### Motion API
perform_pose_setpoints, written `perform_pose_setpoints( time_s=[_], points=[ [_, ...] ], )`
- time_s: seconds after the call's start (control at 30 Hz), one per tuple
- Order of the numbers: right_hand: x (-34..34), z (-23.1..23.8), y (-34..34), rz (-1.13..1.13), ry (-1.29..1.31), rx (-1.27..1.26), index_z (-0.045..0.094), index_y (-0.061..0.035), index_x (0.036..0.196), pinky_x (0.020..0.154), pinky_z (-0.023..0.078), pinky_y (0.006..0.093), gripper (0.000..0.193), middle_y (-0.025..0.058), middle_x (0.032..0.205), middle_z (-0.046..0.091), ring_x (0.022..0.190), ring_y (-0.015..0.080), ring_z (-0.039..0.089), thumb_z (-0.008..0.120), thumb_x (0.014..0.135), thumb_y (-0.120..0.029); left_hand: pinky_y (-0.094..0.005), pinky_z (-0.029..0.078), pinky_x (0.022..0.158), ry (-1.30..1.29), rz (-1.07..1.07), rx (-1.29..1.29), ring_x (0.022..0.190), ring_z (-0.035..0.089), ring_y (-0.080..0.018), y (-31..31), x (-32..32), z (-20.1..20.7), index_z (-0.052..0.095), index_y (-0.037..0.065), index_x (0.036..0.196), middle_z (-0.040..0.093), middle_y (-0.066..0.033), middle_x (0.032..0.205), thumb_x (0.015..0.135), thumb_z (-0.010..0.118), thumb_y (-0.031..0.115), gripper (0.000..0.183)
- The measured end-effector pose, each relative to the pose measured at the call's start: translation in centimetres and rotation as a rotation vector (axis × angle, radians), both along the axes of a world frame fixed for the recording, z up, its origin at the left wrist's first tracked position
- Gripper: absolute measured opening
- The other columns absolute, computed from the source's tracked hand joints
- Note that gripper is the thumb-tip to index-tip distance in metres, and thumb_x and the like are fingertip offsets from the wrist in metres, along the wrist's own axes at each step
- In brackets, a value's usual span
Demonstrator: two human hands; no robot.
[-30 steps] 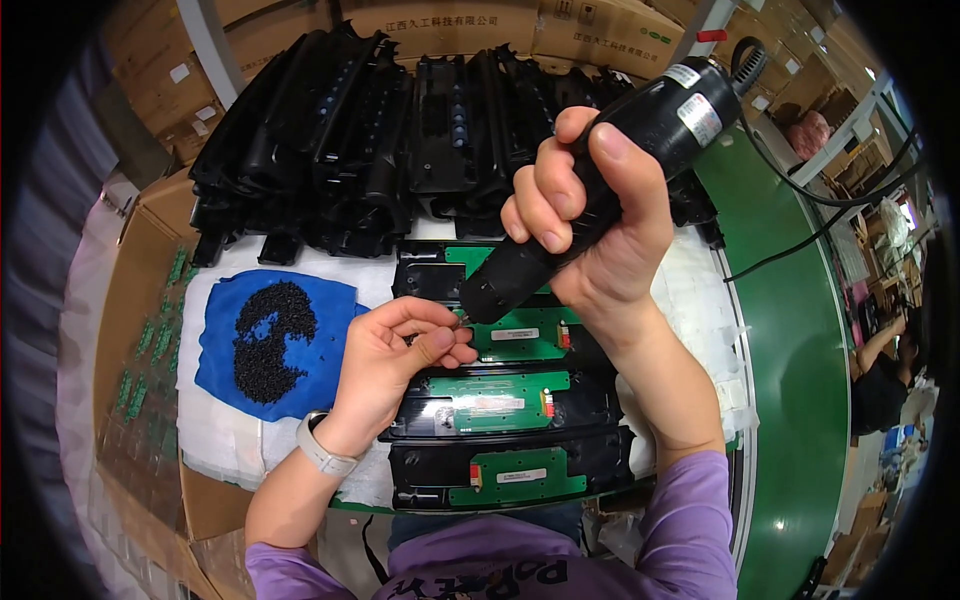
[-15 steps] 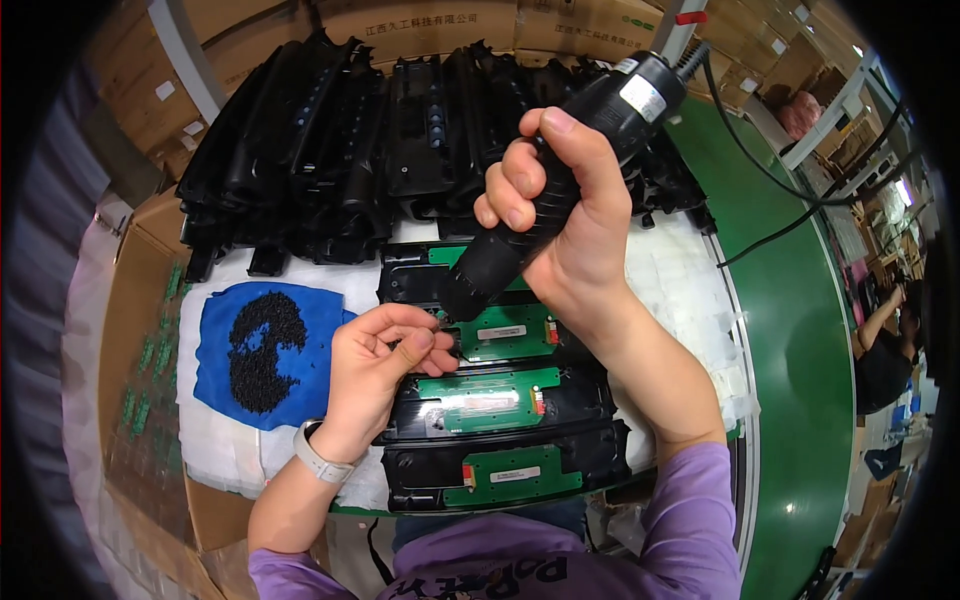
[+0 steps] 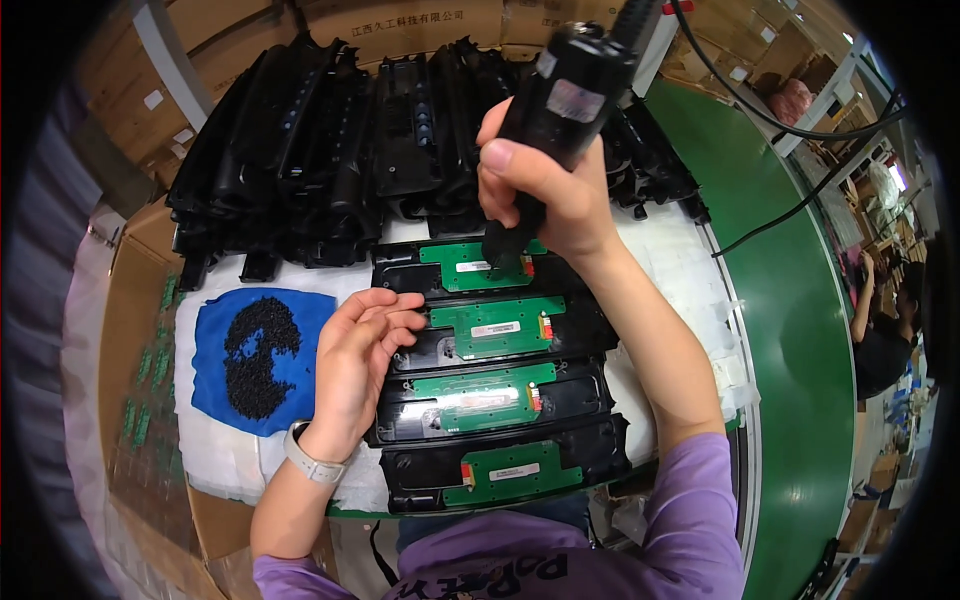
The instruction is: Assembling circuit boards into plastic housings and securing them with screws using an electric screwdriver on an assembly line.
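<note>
My right hand (image 3: 545, 185) is wrapped round a black electric screwdriver (image 3: 570, 90), held tilted with its tip down. The tip meets or hovers just above the farthest green circuit board (image 3: 460, 255), which sits in a black plastic housing; contact cannot be told. My left hand (image 3: 360, 345) is beside the left end of the second board (image 3: 490, 328), its fingers curled toward the thumb. Whatever it may hold is hidden. Two more housings with a third board (image 3: 480, 400) and a nearest board (image 3: 510, 470) lie in a column toward me.
Small black screws (image 3: 262, 385) are heaped on a blue cloth (image 3: 215, 350) at the left. Several black plastic housings (image 3: 320, 150) are stacked at the back. A cardboard box (image 3: 150, 260) stands left, with small green boards beside it. A cable (image 3: 760, 125) hangs at the right; another person (image 3: 880, 340) is far right.
My right hand has lowered the screwdriver, steeper now, onto or over the farthest board. My left hand has drawn back left from the screwdriver's tip.
</note>
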State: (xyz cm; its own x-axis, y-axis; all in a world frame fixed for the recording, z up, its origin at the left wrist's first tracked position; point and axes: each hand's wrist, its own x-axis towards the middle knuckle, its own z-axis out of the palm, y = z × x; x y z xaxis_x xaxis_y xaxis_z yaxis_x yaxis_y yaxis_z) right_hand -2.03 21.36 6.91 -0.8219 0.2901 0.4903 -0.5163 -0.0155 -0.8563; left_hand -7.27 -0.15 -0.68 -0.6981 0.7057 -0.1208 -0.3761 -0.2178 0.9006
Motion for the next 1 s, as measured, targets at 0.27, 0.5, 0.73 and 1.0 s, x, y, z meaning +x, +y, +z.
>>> perform_pose_setpoints(
  time_s=[0.27,0.5,0.73,1.0],
  points=[
    [-0.5,-0.5,-0.3,0.011,-0.021,0.049,0.054,0.0008,0.079,0.038,0.037,0.0240,0.021,0.0047,0.052,0.049,0.040,0.0121,0.046,0.066,0.075,-0.017,-0.0277,0.051,0.080,-0.019,0.014,-0.011,0.090,0.064,-0.0236,0.1,0.1,0.2,0.048,-0.002,0.105,0.061,-0.0217,0.105,0.097,0.038,0.009,0.017],
    [-0.7,-0.6,-0.5,0.019,-0.009,0.089,0.054,0.0003,0.076,0.038,0.037,0.0231,0.019,0.0040,0.052,0.049,0.041,0.0114,0.048,0.065,0.076,-0.015,-0.0225,0.046,0.051,-0.020,-0.064,-0.070,0.056,0.059,-0.0152,-0.1,0.1,0.5,0.050,-0.001,0.101,0.064,-0.0157,0.082,0.099,0.041,0.018,0.021],
    [-0.7,-1.1,-0.6,0.059,-0.040,0.118,0.056,-0.0026,0.066,0.041,0.035,0.0206,0.018,0.0001,0.049,0.052,0.041,0.0062,0.047,0.068,0.075,-0.012,-0.0193,0.018,0.035,-0.125,-0.150,-0.001,0.038,0.022,-0.0038,-0.3,-0.2,1.3,0.051,0.002,0.095,0.033,0.0028,0.049,0.100,0.037,0.023,0.025],
    [-0.4,-0.9,-1.3,-0.024,-0.005,0.162,0.058,-0.0027,0.067,0.042,0.036,0.0208,0.016,-0.0001,0.051,0.053,0.042,0.0057,0.048,0.069,0.073,-0.012,-0.0201,0.021,0.043,-0.222,-0.186,0.044,0.046,0.028,-0.0051,-0.3,0.2,1.3,0.049,0.003,0.097,0.033,0.0032,0.057,0.091,0.042,0.007,0.010]
  ],
)
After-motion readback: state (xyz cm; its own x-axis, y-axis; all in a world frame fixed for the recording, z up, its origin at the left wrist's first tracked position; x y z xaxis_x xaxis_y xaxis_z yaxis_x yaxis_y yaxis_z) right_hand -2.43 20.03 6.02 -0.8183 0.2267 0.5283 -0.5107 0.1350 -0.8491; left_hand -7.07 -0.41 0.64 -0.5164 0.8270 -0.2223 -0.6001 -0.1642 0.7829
